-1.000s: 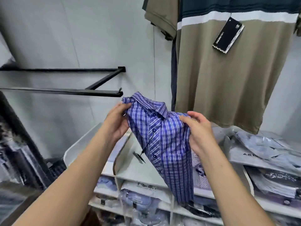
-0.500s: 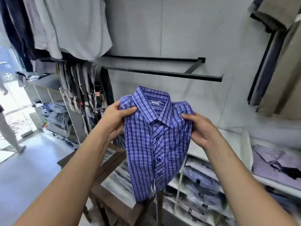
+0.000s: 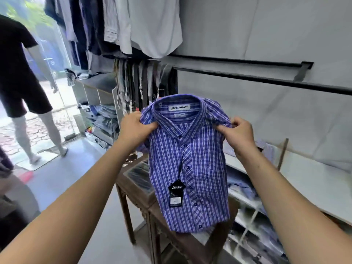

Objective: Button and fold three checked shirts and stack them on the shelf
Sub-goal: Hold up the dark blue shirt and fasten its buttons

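- A dark wooden table (image 3: 141, 195) stands on the pale floor (image 3: 76, 180), and a clear-wrapped packet (image 3: 138, 173) lies flat on its top.
- White shelving (image 3: 312, 185) runs along the wall to the right; folded shirts in plastic (image 3: 242, 187) sit in its lower compartments, too blurred to count.
- Farther back on the left, a grey shelf unit (image 3: 95, 92) holds more bagged, folded clothes (image 3: 103, 115) stacked in its open bays.
- A person's feet (image 3: 63, 151) rest on the floor by the doorway.
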